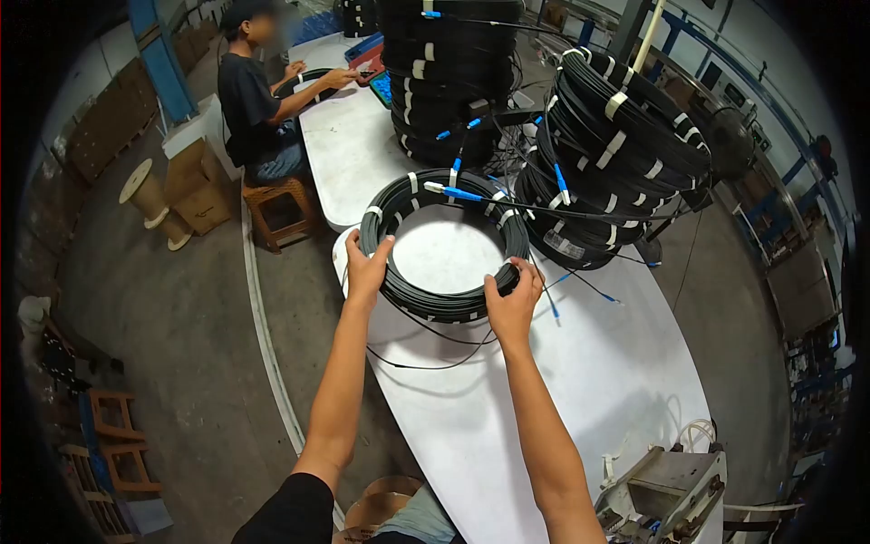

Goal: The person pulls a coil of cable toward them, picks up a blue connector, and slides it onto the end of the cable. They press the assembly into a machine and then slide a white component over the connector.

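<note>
A coil of black cable (435,304), bound with white ties, is between my two hands over the white table. My left hand (366,265) grips its left side, thumb on the inner edge and fingers around the outside. On the lower right side, my right hand (515,301) is closed on the same coil. A blue connector (462,194) with a pale tip lies across the coil's far rim. Loose cable ends hang below the near side. Close behind on the right stands a leaning stack of similar coils (607,154).
Another tall stack of coils (444,82) stands at the back. At the far left of the white table (598,363), a co-worker (249,100) sits on a brown stool (276,213) handling a coil. A metal device (666,494) occupies the near right corner.
</note>
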